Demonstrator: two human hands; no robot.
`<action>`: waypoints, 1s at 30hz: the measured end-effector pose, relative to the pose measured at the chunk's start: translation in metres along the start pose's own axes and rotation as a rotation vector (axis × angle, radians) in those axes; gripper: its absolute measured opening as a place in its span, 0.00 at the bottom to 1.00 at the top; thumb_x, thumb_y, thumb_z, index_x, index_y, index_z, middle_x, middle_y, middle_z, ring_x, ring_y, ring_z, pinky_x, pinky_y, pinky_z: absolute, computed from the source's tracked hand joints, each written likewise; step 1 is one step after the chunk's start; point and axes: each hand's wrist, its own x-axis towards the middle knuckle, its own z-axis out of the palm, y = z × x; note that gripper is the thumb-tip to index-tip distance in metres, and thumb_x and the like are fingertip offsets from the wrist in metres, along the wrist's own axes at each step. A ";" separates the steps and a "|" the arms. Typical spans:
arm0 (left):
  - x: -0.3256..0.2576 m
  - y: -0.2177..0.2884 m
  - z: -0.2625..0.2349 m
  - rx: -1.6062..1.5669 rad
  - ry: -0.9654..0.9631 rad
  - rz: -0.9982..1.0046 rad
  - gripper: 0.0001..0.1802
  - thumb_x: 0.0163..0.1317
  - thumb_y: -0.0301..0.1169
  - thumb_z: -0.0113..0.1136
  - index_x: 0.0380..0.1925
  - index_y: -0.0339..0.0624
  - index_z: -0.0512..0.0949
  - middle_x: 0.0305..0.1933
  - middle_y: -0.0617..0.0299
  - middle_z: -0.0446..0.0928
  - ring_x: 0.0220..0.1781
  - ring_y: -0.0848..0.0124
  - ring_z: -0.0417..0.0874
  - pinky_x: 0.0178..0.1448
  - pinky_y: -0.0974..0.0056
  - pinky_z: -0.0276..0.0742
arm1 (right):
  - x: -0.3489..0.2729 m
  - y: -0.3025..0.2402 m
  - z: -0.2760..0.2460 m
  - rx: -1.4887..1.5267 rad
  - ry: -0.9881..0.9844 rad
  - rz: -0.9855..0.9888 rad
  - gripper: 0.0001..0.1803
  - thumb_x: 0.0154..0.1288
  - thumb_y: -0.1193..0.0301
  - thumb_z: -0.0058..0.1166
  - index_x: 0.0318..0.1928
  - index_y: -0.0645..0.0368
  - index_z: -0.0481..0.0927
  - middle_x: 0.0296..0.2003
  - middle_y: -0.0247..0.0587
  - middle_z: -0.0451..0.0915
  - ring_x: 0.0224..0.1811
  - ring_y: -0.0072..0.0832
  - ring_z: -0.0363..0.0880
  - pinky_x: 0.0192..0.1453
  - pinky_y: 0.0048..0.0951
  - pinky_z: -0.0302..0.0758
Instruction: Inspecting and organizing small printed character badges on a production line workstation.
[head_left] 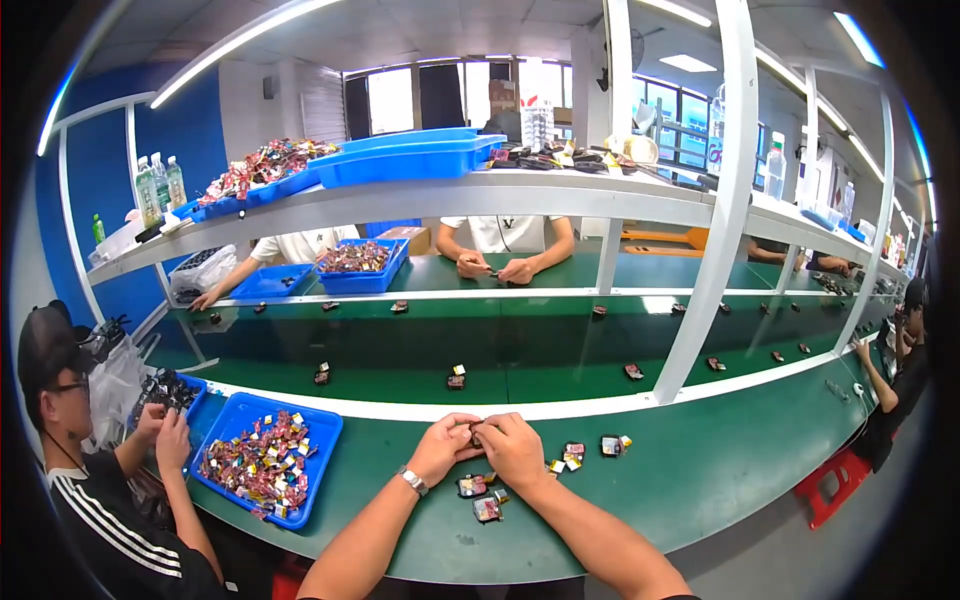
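Note:
Over the green table, my left hand [443, 452] and my right hand [513, 450] are closed together, fingertips meeting around a small dark electronic part [476, 437], mostly hidden by the fingers. Close below my hands lie two small black housings with reddish parts inside: one housing [472, 486] beside my left wrist and another housing [487, 509] nearer to me. To the right of my right hand sit a small piece with white and yellow tabs [573, 456] and a black housing with a yellow tab [612, 445].
A blue tray [327, 440] heaped with small red, white and yellow parts stands left, beside a seated co-worker [75, 460]. Beyond a white rail runs a green conveyor [540, 378] carrying scattered pieces. A white post [715, 230] and overhead shelf [560, 190] stand ahead; other people work across and right.

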 end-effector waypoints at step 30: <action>0.013 -0.007 -0.029 0.316 0.523 0.305 0.07 0.61 0.25 0.57 0.39 0.34 0.78 0.30 0.60 0.81 0.25 0.77 0.80 0.27 0.71 0.77 | 0.070 0.050 0.097 -0.281 -0.270 0.538 0.27 0.49 0.56 0.69 0.42 0.63 0.75 0.40 0.53 0.80 0.45 0.49 0.78 0.48 0.45 0.77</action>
